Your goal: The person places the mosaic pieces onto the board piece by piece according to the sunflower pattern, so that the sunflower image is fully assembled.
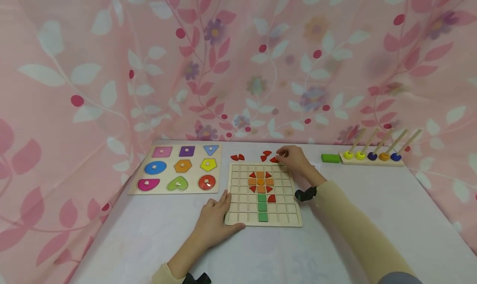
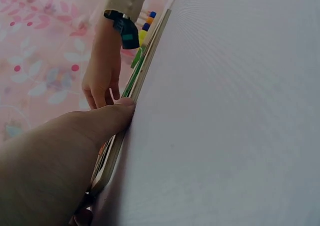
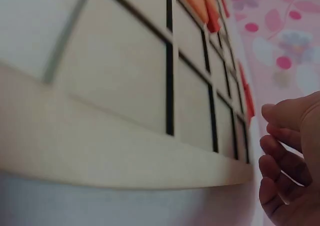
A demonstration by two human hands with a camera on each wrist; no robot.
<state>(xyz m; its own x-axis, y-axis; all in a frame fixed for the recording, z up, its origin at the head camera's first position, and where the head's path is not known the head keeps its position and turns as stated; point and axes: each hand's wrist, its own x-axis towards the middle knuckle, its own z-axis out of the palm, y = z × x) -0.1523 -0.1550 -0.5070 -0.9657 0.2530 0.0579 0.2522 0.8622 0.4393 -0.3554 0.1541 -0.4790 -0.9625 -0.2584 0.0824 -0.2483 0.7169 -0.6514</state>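
A square wooden grid board (image 1: 242, 217) lies on the table, holding a flower of orange and red pieces over a stem of green squares (image 1: 262, 206). My left hand (image 1: 213, 222) rests at its near-left corner, fingers straight along the left edge and thumb (image 2: 117, 117) against the near edge. Beyond the far edge, my right hand (image 1: 294, 157) reaches down with loosely bent fingers, fingertips right at a red quarter-circle piece (image 1: 273, 160). In the right wrist view nothing shows between the right hand's fingers (image 3: 272, 186). One red quarter-circle (image 1: 272, 198) sits beside the stem.
Several loose red pieces (image 1: 266, 155) lie behind the board, with two more (image 1: 237, 157) to their left. A shape puzzle (image 1: 193, 168) with knobs stands at left. To the right are a green block (image 1: 330, 158) and a peg stand (image 1: 369, 162) with coloured beads. A floral curtain (image 1: 238, 68) hangs behind.
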